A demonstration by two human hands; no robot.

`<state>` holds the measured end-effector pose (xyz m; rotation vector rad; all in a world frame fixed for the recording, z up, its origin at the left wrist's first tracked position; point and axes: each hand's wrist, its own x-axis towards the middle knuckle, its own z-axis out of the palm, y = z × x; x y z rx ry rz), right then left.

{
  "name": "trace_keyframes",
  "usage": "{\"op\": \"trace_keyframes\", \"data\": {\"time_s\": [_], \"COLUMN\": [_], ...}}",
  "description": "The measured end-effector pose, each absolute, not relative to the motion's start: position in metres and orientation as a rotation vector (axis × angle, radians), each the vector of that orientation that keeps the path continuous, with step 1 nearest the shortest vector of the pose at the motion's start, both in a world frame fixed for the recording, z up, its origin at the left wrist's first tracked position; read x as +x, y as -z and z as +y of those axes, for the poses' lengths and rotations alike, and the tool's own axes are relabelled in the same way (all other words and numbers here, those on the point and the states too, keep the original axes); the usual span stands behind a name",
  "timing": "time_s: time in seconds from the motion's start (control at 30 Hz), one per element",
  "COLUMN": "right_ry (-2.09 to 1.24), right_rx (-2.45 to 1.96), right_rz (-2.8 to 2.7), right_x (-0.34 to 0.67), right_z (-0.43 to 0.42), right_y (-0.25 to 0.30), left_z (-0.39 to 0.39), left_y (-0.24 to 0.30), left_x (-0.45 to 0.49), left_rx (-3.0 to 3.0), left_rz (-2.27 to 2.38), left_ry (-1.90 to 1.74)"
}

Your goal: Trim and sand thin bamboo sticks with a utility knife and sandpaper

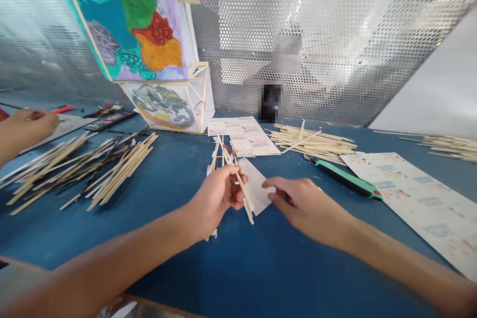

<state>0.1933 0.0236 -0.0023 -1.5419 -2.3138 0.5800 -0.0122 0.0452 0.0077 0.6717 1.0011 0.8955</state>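
Note:
My left hand (219,195) is closed around a small bundle of thin wooden sticks (231,169) that fan out above and below my fingers. My right hand (298,203) pinches the edge of a small white paper piece (256,185) lying on the blue table (179,238), right beside the sticks. Both hands meet near the middle of the table.
Loose stick piles lie at the left (85,166), behind centre (313,141) and far right (450,146). A green utility knife (346,180) and printed sheets (417,198) lie right. A painted stick-frame lantern (149,49) stands behind. Another person's hand (26,126) is at the left edge.

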Motion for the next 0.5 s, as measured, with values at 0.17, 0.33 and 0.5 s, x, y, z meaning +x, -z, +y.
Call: {"op": "trace_keyframes", "data": {"time_s": [0.17, 0.33, 0.5], "right_ry": [-0.574, -0.701, -0.881], "right_rx": [-1.483, -1.524, -1.558], "right_rz": [-2.301, -2.182, -1.959], "right_x": [0.140, 0.101, 0.091], "right_z": [0.113, 0.179, 0.205], "right_y": [-0.002, 0.020, 0.024], "left_z": [0.042, 0.036, 0.023], "left_y": [-0.001, 0.008, 0.015], "left_x": [-0.012, -0.011, -0.008], "left_rx": [0.692, 0.715, 0.703], "left_rz": [0.991, 1.004, 1.003], "left_ry": [-0.905, -0.911, -0.877]}}
